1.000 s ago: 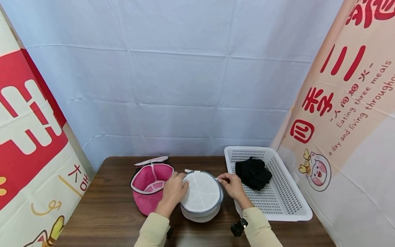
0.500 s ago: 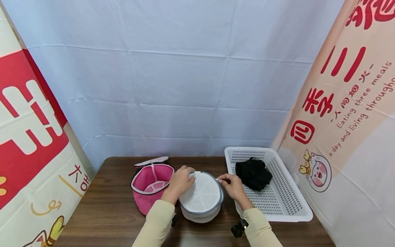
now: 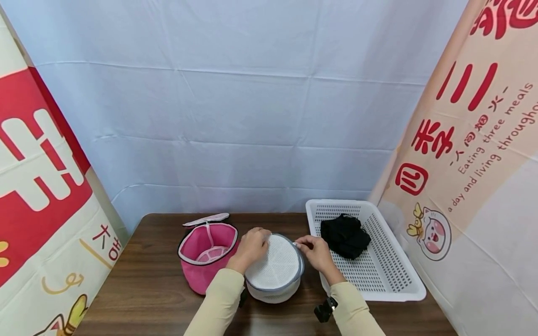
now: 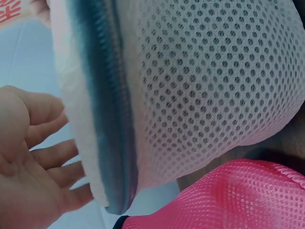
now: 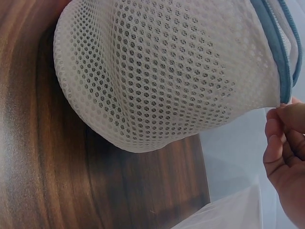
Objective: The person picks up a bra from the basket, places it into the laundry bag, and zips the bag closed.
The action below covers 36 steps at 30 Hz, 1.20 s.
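A round white mesh laundry bag with a blue-grey zipper edge stands upright in the middle, its lid on top. My left hand rests on the left and back part of the lid; in the left wrist view its fingers touch the lid's edge, loosely extended. At the right rim, my right hand pinches the bag's edge between thumb and fingers. In the right wrist view the blue zipper bands lie apart near that hand. What the bag contains is hidden.
Left of it stands a pink mesh bag with its lid folded back. On the right, a white perforated basket holds a bundled black cloth. All stand on a dark wooden table before a light fabric backdrop.
My left hand has moved rightward and back along the lid's edge, now covering the white tab seen at its back left. The right hand stays pinching the right rim.
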### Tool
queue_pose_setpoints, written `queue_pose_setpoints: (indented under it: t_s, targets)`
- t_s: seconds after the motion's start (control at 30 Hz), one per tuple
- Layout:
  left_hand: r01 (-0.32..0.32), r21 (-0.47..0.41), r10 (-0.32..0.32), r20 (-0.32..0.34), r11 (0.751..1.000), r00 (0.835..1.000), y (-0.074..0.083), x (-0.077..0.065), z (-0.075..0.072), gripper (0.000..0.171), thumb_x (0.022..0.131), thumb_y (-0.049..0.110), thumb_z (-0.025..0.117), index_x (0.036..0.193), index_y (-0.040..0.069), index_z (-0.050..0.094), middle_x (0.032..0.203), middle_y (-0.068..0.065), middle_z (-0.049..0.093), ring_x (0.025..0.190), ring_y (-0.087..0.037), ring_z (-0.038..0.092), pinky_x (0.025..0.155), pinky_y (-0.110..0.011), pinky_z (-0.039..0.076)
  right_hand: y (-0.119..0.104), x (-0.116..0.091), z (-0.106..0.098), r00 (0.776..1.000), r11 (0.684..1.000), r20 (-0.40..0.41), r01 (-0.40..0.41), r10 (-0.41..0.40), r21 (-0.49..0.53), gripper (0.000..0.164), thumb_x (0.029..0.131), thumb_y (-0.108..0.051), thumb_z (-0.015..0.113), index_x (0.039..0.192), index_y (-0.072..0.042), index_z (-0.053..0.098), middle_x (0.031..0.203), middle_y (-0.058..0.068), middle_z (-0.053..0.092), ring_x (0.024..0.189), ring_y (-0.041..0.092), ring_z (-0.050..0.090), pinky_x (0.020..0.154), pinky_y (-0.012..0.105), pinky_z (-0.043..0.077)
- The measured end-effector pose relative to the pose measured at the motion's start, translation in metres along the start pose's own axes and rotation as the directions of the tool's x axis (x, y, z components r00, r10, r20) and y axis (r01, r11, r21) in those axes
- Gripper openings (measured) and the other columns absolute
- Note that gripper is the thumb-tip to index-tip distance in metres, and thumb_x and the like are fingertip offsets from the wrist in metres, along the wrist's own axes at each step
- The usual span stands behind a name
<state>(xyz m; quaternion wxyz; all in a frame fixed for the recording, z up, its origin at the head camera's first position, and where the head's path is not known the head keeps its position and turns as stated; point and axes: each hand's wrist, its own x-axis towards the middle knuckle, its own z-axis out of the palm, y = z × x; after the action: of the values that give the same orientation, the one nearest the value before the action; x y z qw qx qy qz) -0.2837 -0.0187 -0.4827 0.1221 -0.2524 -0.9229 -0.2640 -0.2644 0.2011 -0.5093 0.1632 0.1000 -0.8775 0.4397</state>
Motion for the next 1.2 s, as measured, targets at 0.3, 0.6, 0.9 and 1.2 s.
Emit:
queue_pose_setpoints:
  t_s: [0.3,0.6,0.9,1.2]
  targets:
    - [0.076,-0.021,-0.076,-0.023,0.997,0.997,0.001,-0.003,0.001,0.025,0.085,0.008,0.065,0.109,0.001,0.064,0.099,-0.015,0.059,0.091,-0.03,0.058,0.077,-0.041,0.048,0.001,0.001,0.001,1.0,1.0,0.018,0.007,-0.007,-0.002,0.006,0.083,-0.012,0.069,0.084,-0.006,0.071,0.077,-0.004,0.066,0.066,0.011,0.056,0.058,0.026,0.045]
    - [0.132,-0.062,-0.131,0.014,0.989,0.991,-0.001,-0.005,0.001,0.017,0.088,0.012,0.063,0.101,0.002,0.068,0.091,-0.01,0.062,0.085,-0.026,0.059,0.071,-0.038,0.048,0.0,0.002,0.003,1.0,1.0,0.002,0.003,-0.003,-0.002,0.008,0.083,-0.004,0.068,0.082,-0.011,0.071,0.077,-0.003,0.065,0.067,0.012,0.057,0.057,0.027,0.046]
    - [0.22,-0.191,-0.217,0.039,0.957,0.976,-0.005,-0.006,0.003,0.005,0.086,0.014,0.064,0.085,0.009,0.065,0.074,0.0,0.059,0.068,-0.016,0.053,0.06,-0.032,0.044,0.0,0.003,0.004,1.0,1.0,-0.001,0.017,-0.017,-0.015,0.008,0.083,-0.004,0.069,0.082,-0.012,0.072,0.076,-0.003,0.066,0.066,0.012,0.057,0.057,0.027,0.046]
    - [0.238,-0.25,-0.238,0.028,0.939,0.971,-0.006,-0.013,0.0,0.006,0.082,0.016,0.064,0.082,0.01,0.062,0.067,0.002,0.051,0.063,-0.014,0.045,0.057,-0.03,0.04,-0.003,0.002,0.004,1.0,1.0,-0.001,0.011,-0.011,-0.015,0.004,0.083,-0.008,0.069,0.081,-0.009,0.072,0.077,-0.002,0.067,0.067,0.012,0.058,0.058,0.027,0.045]
